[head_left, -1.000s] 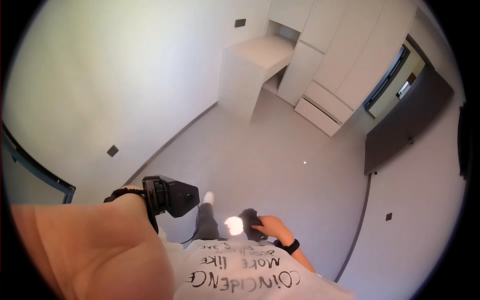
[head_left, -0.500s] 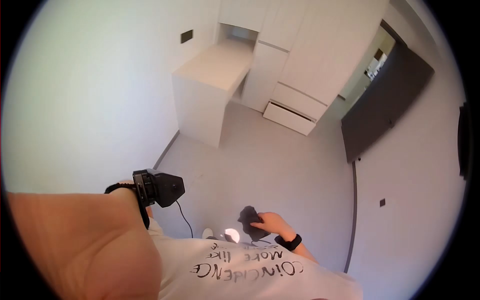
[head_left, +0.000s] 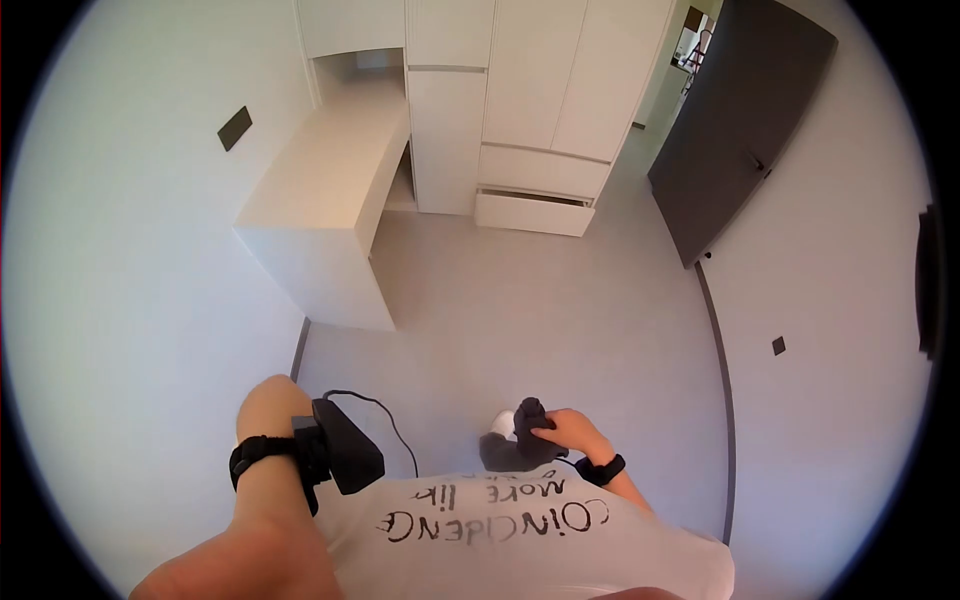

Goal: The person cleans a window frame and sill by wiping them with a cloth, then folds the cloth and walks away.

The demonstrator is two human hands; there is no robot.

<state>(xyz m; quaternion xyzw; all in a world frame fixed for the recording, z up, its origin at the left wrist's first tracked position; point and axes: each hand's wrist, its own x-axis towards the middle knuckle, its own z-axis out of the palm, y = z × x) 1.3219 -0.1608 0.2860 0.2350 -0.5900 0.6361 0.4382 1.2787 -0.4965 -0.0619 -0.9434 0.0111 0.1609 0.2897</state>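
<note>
My right hand is closed on a crumpled dark grey cloth, held low in front of my shirt. The cloth's full shape cannot be made out. A white shoe shows partly behind it, on the floor. At the left, my left hand is bent down past the wrist near the wall, its fingers hidden. A black strapped device sits on that wrist, with a black cable running from it. Around my right wrist is a black band.
A white desk stands against the left wall. White cabinets rise at the back, their lowest drawer pulled slightly out. A dark door stands open at the right. Grey floor lies between them.
The view has turned, so the desk and cabinets sit further left. My left arm has swung lower, bringing the back of the hand into view. The right hand keeps the cloth, which has changed shape.
</note>
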